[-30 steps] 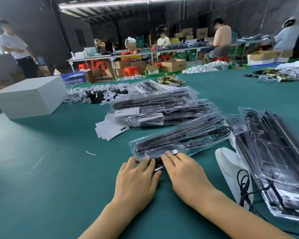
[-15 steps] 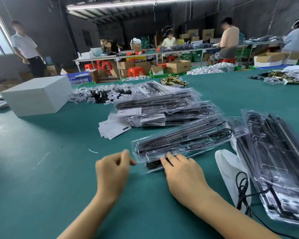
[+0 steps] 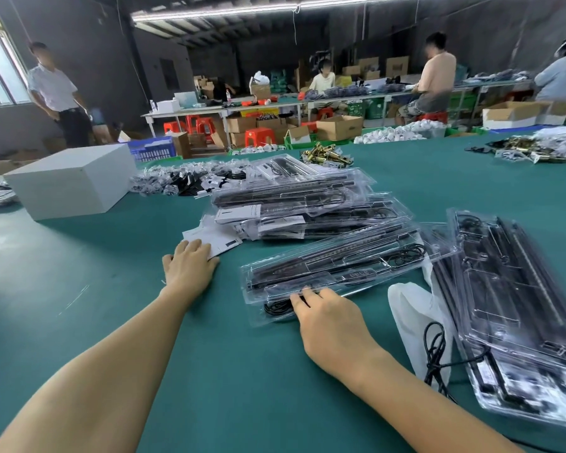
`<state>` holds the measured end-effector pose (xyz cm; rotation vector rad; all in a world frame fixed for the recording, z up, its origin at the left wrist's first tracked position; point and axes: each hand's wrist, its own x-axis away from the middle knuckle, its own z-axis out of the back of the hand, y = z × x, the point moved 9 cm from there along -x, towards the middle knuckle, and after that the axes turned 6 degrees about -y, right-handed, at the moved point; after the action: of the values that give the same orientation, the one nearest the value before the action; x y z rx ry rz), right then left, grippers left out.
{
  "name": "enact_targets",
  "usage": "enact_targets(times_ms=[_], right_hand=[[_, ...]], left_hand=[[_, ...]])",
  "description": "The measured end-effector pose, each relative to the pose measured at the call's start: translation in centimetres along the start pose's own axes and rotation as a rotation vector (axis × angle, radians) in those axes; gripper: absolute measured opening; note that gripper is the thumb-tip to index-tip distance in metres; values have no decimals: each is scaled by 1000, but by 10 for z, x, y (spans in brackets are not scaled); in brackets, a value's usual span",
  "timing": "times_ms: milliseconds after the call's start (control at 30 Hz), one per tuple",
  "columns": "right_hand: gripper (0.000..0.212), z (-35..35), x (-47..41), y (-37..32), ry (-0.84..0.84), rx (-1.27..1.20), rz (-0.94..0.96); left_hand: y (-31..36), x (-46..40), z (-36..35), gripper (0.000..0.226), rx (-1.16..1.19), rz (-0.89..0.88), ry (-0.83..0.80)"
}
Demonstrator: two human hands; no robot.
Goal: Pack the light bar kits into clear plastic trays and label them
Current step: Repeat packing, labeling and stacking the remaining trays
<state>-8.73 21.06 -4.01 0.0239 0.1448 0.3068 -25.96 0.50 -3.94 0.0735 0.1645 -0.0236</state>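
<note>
**Across the green table, hands on tray and labels**

On the green table (image 3: 95, 289), a stack of packed trays (image 3: 294, 204) lies at twelve o'clock. One clear tray (image 3: 334, 273) with its light bar sits at centre; the right hand (image 3: 327, 318) presses flat fingers on its near edge. At ten o'clock, the left hand (image 3: 188, 266) rests open-fingered on the paper labels (image 3: 216, 240).

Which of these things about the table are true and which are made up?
1. The left hand rests on the white label cards. True.
2. The right hand holds a red stool. False: its fingers touch the near clear tray.
3. The table is green. True.
4. The white box sits right of the trays. False: it is on the left.
</note>
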Motion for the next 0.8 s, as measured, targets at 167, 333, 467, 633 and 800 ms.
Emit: enact_targets(times_ms=[167, 333, 467, 633, 800], right_hand=[[49, 0, -2, 1, 12, -10, 14], [47, 1, -2, 0, 21, 7, 29], [47, 0, -3, 0, 26, 4, 37], [45, -1, -5, 1, 36, 8, 38], [47, -2, -6, -1, 38, 26, 50]], left_hand=[[6, -2, 13, 22, -163, -55, 65], [17, -1, 16, 20, -277, -128, 78], [17, 7, 19, 20, -190, -141, 106], [1, 18, 26, 11, 16, -40, 122], [-21, 38, 37, 30, 452, 149, 247]])
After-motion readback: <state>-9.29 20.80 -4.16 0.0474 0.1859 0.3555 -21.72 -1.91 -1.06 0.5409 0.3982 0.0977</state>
